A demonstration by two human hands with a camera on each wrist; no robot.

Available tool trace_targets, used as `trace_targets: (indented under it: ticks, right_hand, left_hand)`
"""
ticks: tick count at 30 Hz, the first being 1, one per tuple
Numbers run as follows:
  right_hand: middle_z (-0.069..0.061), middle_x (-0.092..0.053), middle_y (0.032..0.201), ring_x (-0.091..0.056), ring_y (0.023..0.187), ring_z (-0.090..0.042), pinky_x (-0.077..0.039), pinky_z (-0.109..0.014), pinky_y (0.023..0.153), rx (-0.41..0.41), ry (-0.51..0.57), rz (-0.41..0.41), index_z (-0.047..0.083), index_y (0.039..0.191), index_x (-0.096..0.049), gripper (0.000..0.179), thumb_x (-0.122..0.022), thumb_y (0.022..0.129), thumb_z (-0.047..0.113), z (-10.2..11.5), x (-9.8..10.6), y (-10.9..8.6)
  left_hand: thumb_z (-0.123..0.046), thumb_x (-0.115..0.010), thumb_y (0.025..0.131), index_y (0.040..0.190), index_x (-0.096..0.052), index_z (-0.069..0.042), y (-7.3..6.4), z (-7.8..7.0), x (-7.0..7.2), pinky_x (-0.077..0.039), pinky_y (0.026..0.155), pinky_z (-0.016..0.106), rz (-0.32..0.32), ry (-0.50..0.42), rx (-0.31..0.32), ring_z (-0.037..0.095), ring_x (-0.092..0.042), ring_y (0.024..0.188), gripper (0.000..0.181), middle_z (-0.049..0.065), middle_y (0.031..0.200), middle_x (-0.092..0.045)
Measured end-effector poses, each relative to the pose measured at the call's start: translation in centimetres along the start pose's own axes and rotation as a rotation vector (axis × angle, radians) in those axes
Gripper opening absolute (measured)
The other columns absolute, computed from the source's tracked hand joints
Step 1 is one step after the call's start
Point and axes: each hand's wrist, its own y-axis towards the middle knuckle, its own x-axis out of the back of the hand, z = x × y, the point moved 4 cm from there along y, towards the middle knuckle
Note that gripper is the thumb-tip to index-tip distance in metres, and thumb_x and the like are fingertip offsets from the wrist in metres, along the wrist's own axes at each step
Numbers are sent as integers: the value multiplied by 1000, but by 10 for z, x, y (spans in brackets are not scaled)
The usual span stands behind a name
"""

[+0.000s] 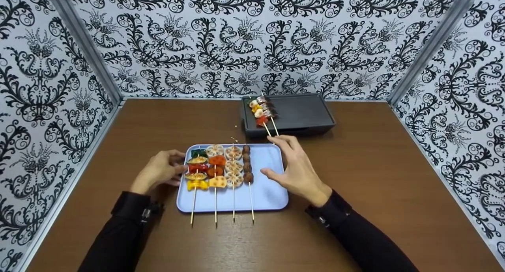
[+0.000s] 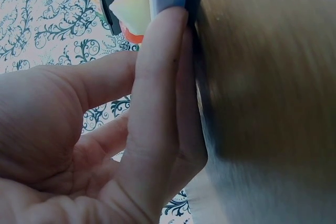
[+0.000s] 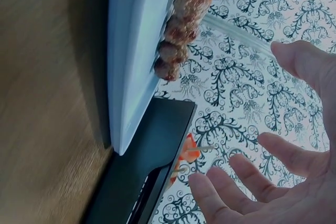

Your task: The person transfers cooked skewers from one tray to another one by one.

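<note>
In the head view a pale blue tray (image 1: 268, 197) holds several skewers side by side: a meatball skewer (image 1: 247, 165), a lotus-root skewer (image 1: 233, 167) and mixed vegetable skewers (image 1: 198, 169). My left hand (image 1: 163, 170) is at the tray's left edge, thumb above the rim and fingers low against it; the left wrist view shows fingers (image 2: 157, 72) touching the rim near the table. Over the tray's right side hovers my right hand (image 1: 296, 169), thumb and fingers spread, holding nothing. The right wrist view shows the right hand (image 3: 283, 177) apart from the tray and the meatballs.
Behind the tray stands a dark grill plate (image 1: 302, 110) with two skewers (image 1: 262, 110) on its left side, their sticks pointing toward me. Small crumbs (image 1: 234, 140) lie on the brown table (image 1: 355, 224). Patterned panels (image 1: 244, 39) enclose the back and sides.
</note>
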Motion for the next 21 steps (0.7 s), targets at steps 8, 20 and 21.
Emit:
trace_targets:
  ticks: [8, 20, 21]
  right_hand:
    - [-25, -51, 172, -54, 160, -43, -50, -58, 136, -37, -24, -41, 11, 172, -55, 103, -107, 87, 36, -12, 1, 6]
    - [-27, -42, 180, -41, 170, -49, -45, -62, 141, -85, -85, -61, 14, 178, -47, 112, -107, 87, 40, -28, 0, 14]
    - [-27, -41, 181, -40, 171, -49, -45, -63, 141, -91, -91, -60, 14, 178, -46, 113, -107, 87, 41, -30, -1, 15]
  left_hand:
    - [-8, -74, 114, 166, -56, 3, 0, -1, 0, -77, 73, 37, -2, -8, 10, 20, -80, 79, 56, 30, 131, -73]
    - [-8, -73, 114, 165, -57, 2, 3, 1, 0, -76, 72, 36, -7, 4, 12, 19, -79, 78, 54, 24, 123, -73]
    - [-8, -73, 114, 165, -56, 3, 3, 1, 0, -76, 72, 36, -7, 6, 13, 19, -80, 79, 54, 25, 123, -73]
